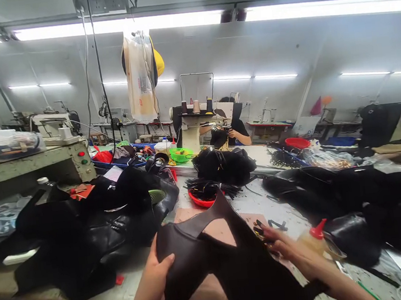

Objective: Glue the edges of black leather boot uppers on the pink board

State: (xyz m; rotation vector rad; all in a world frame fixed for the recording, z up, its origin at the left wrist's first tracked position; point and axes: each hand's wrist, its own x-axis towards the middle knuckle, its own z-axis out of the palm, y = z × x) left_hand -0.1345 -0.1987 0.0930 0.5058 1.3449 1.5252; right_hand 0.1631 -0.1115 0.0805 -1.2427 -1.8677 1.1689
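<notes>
Where leather (pixel 226 262) points, a bowl (pixel 205 203) (red) holds strips (pixel 205 191).

Long tube lights (pixel 119 26) shine brightly above several worktables (pixel 270 124).

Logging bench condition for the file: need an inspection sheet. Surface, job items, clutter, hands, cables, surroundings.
Surface: pale worktable, dark specks scattered; pinkish sheet beneath the workpiece.
Job items: dark, leather-like workpiece with cut-out openings.
Clutter: black heaps left and right; red bowl with black strips; red-capped bottle by the right forearm.
Hands: left hand grips the workpiece's left edge; right hand blurred at its right side, grip unclear.
Cables: white cable and black cable hang at upper left.
Surroundings: person at a sewing machine opposite; strip lights lit.
</notes>
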